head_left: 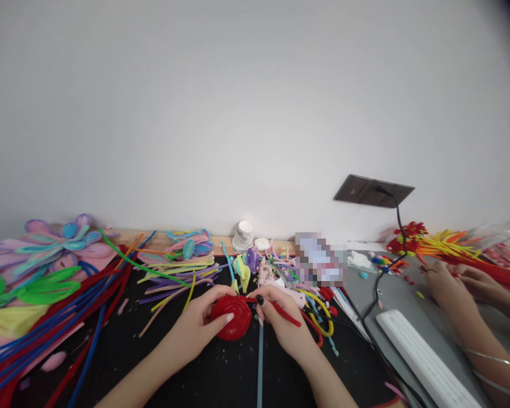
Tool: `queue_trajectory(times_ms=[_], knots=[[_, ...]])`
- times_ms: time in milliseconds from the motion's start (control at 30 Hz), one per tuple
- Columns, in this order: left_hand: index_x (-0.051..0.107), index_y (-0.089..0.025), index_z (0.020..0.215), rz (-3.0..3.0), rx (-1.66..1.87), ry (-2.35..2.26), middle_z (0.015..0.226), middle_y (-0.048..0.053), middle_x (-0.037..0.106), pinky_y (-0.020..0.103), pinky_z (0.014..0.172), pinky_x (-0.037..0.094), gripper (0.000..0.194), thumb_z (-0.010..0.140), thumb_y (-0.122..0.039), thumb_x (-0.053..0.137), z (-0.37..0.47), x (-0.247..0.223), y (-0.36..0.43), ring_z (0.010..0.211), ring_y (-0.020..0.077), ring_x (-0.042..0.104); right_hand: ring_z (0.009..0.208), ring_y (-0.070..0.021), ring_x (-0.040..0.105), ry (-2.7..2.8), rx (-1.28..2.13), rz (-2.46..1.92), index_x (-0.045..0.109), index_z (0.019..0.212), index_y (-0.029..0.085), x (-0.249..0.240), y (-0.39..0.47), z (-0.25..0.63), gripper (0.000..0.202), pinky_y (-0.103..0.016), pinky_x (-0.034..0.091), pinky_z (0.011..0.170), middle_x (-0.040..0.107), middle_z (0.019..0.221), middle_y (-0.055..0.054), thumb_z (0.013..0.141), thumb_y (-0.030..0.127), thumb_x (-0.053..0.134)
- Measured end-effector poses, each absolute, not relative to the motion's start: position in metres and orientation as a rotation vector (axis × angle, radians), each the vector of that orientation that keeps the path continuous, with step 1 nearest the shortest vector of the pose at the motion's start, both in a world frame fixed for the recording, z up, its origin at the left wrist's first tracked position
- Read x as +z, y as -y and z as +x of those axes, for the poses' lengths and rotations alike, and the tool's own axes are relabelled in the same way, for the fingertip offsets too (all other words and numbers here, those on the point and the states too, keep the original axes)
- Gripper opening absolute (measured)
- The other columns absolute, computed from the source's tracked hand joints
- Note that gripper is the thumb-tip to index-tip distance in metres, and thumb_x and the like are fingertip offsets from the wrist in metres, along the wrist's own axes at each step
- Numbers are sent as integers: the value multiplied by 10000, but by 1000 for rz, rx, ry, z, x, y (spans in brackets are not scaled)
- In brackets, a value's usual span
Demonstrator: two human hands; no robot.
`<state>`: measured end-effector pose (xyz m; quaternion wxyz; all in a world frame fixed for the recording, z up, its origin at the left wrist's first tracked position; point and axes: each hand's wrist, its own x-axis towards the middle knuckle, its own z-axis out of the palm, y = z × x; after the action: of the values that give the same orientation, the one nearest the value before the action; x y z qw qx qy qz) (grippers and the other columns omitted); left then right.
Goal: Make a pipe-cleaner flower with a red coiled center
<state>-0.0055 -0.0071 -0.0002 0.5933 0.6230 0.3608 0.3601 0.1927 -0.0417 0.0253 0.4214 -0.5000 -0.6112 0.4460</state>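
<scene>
Lower centre of frame: fingers of the left hand clamped on red coil; right hand pinching red strip. Step appears to be winding; next calls for steady tension.

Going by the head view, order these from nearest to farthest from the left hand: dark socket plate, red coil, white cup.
From the left hand:
1. Red coil: in its grip.
2. White cup: beyond the coil, slightly right.
3. Dark socket plate: higher up, well to the right.
</scene>
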Motion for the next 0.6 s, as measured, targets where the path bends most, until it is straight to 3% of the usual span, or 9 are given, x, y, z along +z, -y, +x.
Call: queue_trajectory(times_ms=[200, 333, 600], knots=[[595, -216, 1020, 1392, 907, -878, 1024, 57, 660, 329, 831, 496, 257, 764, -196, 601, -7, -1, 5, 932, 217, 632, 601, -130, 527, 1465, 1042, -1315, 619, 895, 193, 26, 41, 193, 128, -240, 399, 569, 587, 662, 12, 843, 211, 503], [588, -208, 1024, 1338, 955, -887, 1050, 70, 655, 338, 819, 504, 263, 762, -214, 611, -8, -1, 4, 937, 223, 636, 685, -152, 578, 1512, 901, -1325, 665, 874, 191, 27, 41, 193, 154, -256, 436, 619, 649, 784, -24, 810, 175, 527], [561, -199, 1015, 1188, 968, -880, 990, 72, 681, 352, 759, 522, 320, 724, -281, 669, -5, 1, 4, 886, 236, 654, 735, -169, 595, 1603, 762, -1300, 683, 860, 195, 21, 40, 191, 189, -289, 460, 689, 661, 804, -34, 774, 106, 539]])
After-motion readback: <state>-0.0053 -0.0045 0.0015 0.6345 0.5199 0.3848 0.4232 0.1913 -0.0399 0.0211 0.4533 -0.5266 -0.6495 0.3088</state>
